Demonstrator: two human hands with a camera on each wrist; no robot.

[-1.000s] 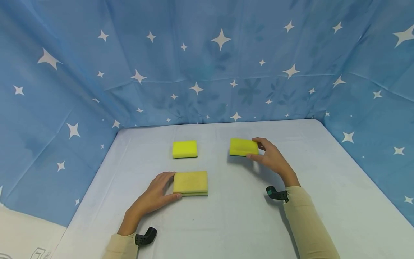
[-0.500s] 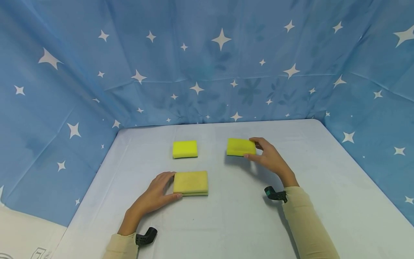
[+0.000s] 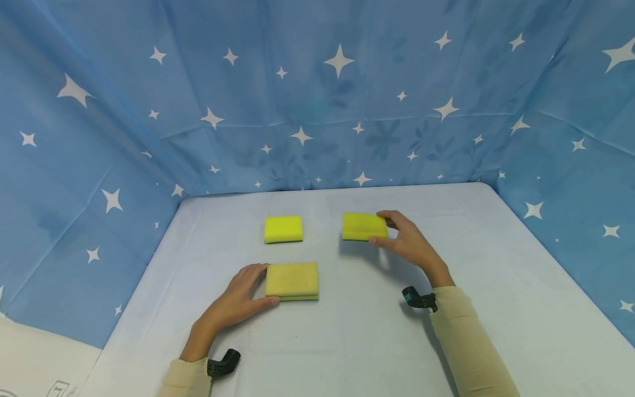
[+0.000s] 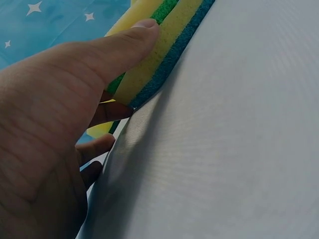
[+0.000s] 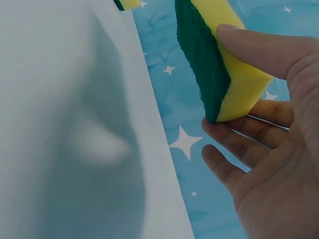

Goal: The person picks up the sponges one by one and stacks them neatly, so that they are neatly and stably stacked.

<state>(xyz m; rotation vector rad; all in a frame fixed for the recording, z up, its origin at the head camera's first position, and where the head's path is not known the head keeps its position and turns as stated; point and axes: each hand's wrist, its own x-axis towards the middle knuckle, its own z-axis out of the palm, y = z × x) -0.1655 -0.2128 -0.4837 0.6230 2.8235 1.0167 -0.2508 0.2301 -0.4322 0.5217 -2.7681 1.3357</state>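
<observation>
Hands reach across the desk (image 3: pixel 347 342): right hand (image 3: pixel 409 242) pinches a raised sponge (image 3: pixel 364 226) toward the far edge; left hand (image 3: pixel 238 298) grips a sponge stack (image 3: pixel 292 280), fingers curled.

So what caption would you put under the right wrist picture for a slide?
Right hand pinching a yellow sponge with a dark green scouring face, lifted clear of the pale table.

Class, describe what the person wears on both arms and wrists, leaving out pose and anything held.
Both hands, left hand and right hand, are bare. Each arm has a long beige sleeve ending at the wrist. A small black wrist device sits at each cuff; the right one shows a green tint.
</observation>
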